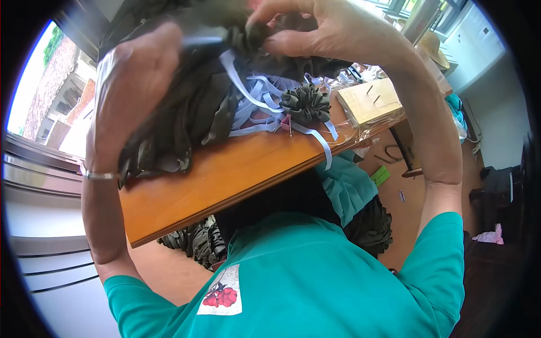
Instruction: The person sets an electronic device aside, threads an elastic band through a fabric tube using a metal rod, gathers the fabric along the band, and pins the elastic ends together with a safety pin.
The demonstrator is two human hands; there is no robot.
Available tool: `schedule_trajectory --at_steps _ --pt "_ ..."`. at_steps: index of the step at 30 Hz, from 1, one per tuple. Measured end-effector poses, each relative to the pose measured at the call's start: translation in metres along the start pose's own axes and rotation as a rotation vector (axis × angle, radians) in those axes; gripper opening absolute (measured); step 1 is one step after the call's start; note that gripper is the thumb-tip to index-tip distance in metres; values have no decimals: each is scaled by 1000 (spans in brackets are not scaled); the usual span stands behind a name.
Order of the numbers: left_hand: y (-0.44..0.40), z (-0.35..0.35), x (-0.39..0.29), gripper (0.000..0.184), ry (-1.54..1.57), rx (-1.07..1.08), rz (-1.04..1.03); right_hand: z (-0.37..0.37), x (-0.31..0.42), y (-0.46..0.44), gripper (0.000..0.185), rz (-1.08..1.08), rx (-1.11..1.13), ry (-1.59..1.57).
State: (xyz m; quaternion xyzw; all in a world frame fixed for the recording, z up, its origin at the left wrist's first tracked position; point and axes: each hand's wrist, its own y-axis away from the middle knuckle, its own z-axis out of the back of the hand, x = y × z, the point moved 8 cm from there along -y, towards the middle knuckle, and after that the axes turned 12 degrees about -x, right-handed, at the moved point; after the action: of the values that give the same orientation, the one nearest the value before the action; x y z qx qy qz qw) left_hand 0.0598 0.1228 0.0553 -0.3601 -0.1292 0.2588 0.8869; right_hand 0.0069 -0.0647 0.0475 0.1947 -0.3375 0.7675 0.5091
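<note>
Dark olive fabric (pixel 197 96) lies heaped over the left and back of the wooden table (pixel 225 172). My left hand (pixel 138 84), blurred by motion, is over the fabric at the left; its fingertips are smeared, beside a blurred pale strip. My right hand (pixel 301 28) pinches dark gathered fabric between thumb and fingers at the top. A white elastic band (pixel 239 79) hangs between the hands. Below it lie tangled light elastic bands (pixel 256 107) and a gathered dark scrunchie (pixel 306 104). A small red item (pixel 285 122) is next to the scrunchie.
At the table's right end sits a pale wooden block (pixel 370 101) with two nails, near clear plastic. Teal cloth (pixel 344 186) hangs below the table edge. Dark fabric bundles (pixel 197 242) are under the table. A window (pixel 48 84) is at the left.
</note>
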Motion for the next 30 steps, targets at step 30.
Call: schedule_trajectory --at_steps 30 --pt "67 74 276 35 -414 181 383 -43 -64 39 33 -29 -183 -221"
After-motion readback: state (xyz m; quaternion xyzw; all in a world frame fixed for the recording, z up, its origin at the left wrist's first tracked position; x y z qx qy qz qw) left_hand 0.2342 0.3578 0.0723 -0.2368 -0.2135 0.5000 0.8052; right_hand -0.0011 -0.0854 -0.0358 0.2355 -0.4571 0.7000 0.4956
